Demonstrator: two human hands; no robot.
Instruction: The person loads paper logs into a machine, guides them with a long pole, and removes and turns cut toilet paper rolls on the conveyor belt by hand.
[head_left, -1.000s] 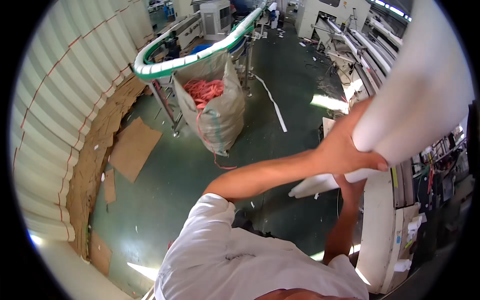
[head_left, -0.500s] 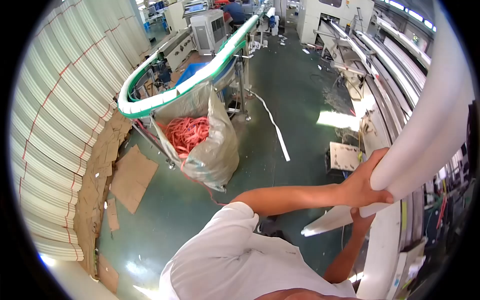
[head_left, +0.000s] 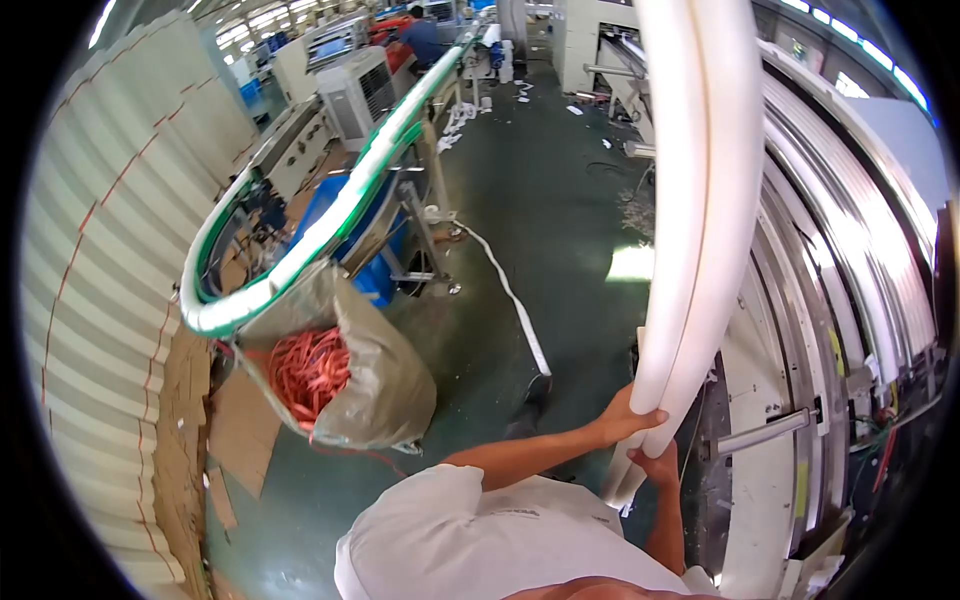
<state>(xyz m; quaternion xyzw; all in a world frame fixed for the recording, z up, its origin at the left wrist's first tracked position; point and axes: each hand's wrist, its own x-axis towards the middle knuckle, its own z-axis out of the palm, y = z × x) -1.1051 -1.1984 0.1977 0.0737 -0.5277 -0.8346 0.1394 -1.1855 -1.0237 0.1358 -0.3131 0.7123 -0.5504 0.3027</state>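
Two long white rolls (head_left: 690, 240), which look like paper logs, stand side by side in front of me, rising out of the top of the view. My left hand (head_left: 628, 420) wraps round their lower part, with its thumb over the front. Just below it, my right hand (head_left: 655, 464) is closed on the right-hand roll. The lower ends of the rolls reach down close to my white shirt (head_left: 500, 530).
A curved green-edged conveyor (head_left: 335, 215) carries white pieces on the left. Beneath it stands a sack (head_left: 385, 385) of red strips (head_left: 308, 372). A white strip (head_left: 510, 295) lies across the floor. Machine rails (head_left: 830, 230) run along the right; a person (head_left: 420, 40) sits far back.
The rolls have swung from the right edge toward the middle and now stand more upright. Both hands moved left with them, and a foot shows on the floor near the white strip.
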